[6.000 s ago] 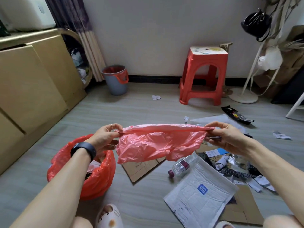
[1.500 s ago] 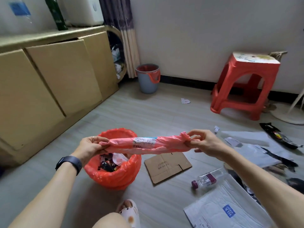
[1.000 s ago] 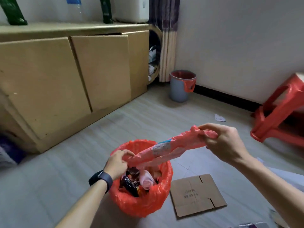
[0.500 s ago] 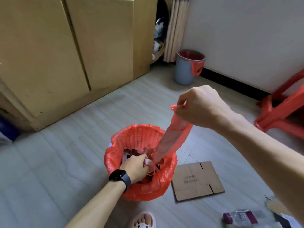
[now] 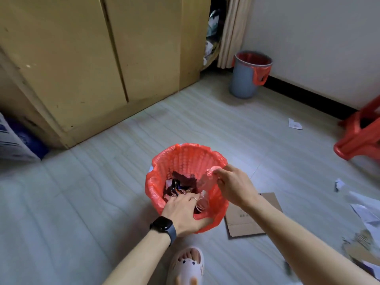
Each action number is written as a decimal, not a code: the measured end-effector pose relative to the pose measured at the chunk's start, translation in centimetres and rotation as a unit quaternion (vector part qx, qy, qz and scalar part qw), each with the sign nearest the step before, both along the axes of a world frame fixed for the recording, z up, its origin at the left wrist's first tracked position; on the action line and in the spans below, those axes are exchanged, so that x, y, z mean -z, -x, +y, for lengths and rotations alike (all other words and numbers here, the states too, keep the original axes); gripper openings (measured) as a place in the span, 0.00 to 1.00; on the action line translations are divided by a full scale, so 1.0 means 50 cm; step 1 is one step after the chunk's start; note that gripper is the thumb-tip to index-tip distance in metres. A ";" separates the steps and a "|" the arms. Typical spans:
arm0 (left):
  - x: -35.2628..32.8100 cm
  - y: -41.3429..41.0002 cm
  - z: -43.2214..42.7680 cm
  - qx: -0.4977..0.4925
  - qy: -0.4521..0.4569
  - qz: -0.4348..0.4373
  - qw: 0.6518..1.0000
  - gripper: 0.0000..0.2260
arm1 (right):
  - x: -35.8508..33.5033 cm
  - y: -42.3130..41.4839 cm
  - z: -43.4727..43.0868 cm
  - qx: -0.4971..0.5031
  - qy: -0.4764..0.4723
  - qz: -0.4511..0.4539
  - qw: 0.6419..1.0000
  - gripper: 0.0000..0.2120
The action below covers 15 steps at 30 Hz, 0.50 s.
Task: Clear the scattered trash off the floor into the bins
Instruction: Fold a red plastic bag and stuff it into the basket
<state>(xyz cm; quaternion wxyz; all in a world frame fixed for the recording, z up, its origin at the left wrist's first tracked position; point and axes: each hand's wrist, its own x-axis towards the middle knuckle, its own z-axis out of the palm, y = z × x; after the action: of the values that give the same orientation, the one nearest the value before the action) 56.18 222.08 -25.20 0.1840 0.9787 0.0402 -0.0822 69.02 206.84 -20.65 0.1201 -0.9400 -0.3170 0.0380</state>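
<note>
A small bin lined with a red bag stands on the floor in front of me, holding dark wrappers and scraps. A rolled pink plastic bag hangs down into it. My right hand pinches the bag's top end at the bin's right rim. My left hand, with a black watch on its wrist, reaches inside the bin and presses the bag's lower end down among the trash. A second grey bin with a red liner stands by the far wall.
Flat cardboard lies right of the near bin. Paper scraps and white mailers litter the floor at right. A red stool sits at the right edge, yellow cabinets at left. My slippered foot is below the bin.
I rolled the pink bag into a strip and swung it over the bin. My right hand has come down from above to the rim, and the bag has sunk into the bin.
</note>
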 end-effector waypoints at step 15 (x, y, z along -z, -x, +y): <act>0.016 -0.032 -0.109 -0.025 0.027 0.113 0.993 0.37 | 0.071 0.041 -0.033 -0.033 0.169 0.091 0.981 0.19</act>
<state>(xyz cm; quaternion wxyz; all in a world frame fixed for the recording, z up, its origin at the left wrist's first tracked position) 57.79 216.62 -26.02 0.2068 0.9563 0.0831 -0.1891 66.97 205.19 -24.20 -0.0131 -0.9284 -0.3245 0.1805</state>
